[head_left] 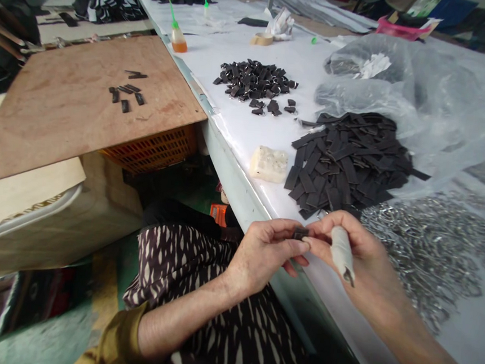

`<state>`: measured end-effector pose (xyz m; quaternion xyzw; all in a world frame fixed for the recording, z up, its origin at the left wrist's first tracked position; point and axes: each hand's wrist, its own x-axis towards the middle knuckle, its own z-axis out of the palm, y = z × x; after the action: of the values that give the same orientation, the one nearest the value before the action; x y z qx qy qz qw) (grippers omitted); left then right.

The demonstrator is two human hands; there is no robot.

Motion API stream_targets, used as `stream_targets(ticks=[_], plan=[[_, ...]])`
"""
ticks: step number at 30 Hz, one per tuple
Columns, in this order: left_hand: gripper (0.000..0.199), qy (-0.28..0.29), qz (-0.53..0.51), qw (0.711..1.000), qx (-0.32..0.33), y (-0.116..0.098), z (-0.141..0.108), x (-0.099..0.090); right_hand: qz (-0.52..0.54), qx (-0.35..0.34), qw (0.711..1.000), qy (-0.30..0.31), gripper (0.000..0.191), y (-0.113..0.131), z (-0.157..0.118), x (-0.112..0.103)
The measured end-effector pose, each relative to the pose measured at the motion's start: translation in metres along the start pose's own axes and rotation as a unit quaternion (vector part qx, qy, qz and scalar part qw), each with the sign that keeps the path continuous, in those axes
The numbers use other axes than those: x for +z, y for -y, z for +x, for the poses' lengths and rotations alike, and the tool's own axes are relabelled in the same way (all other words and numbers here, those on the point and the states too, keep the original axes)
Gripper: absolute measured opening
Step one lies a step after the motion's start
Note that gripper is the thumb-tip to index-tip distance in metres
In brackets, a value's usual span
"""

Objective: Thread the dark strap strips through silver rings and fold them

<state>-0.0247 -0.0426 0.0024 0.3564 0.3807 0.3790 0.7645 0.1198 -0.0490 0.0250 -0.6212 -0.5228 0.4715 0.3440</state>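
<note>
While dark strips (350, 157) and metal pieces (436, 244) are lying heaped on the table (238, 133), a wooden board (83, 111) is stretching alongside.
A small dark piece (300, 233) is sitting between the left hand (259, 251) and the right hand (365, 266); both are pinching it, the right also holding a white-wrapped tool (341, 249).

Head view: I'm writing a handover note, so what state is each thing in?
Small dark piece: held by left hand and right hand.
Wrapped tool: in right hand.
Dark strips: loosely heaped.
Ringed dark pieces: piled.
Metal pieces: loosely heaped.
Near bottle: upright, partly filled.
Tape roll: lying flat.
Plastic bag: crumpled.
Pale block: speckled.
</note>
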Motion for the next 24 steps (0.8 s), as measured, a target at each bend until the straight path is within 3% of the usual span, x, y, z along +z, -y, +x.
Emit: stream_targets(ticks=[8,24], plan=[[0.019,-0.051,-0.056,0.997,-0.009,0.003,0.001,0.006,0.000,0.002,1.000,-0.021,0.023,0.004,0.000,0.005],[0.017,-0.057,-0.139,0.988,-0.039,0.012,0.006,-0.001,-0.048,-0.024,0.998,-0.037,0.017,-0.002,0.001,0.008]])
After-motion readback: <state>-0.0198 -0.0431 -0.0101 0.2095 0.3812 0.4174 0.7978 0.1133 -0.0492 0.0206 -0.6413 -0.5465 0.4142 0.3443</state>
